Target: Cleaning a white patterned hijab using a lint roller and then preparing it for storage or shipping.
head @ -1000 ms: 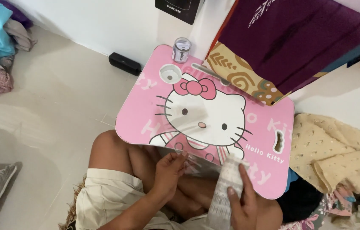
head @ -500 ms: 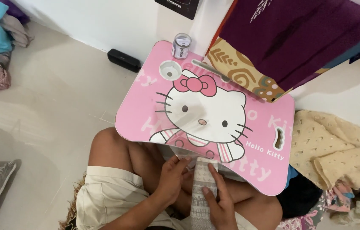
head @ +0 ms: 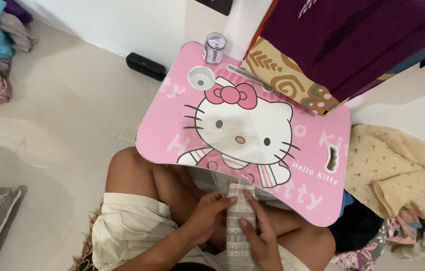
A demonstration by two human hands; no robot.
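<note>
A long, narrow clear packet with a white patterned strip inside (head: 239, 221) lies lengthwise over my lap, its far end at the near edge of the pink lap table (head: 172, 125). My left hand (head: 206, 216) grips its left side, fingertips on top. My right hand (head: 258, 236) holds the right side, with fingers laid along the packet. The table carries a cartoon cat picture and spans my crossed legs.
A small clear jar with a silver lid (head: 214, 48) stands at the table's far edge, beside a round cup recess (head: 201, 78). A black bar-shaped object (head: 145, 66) lies by the white wall. Purple and patterned cloth (head: 333, 50) hangs right; yellow fabric (head: 398, 170) and clothes piles lie around.
The packet, held upright on the right by my right hand a second ago, has come down to the middle of my lap. Both hands now hold it, and the view has tilted slightly.
</note>
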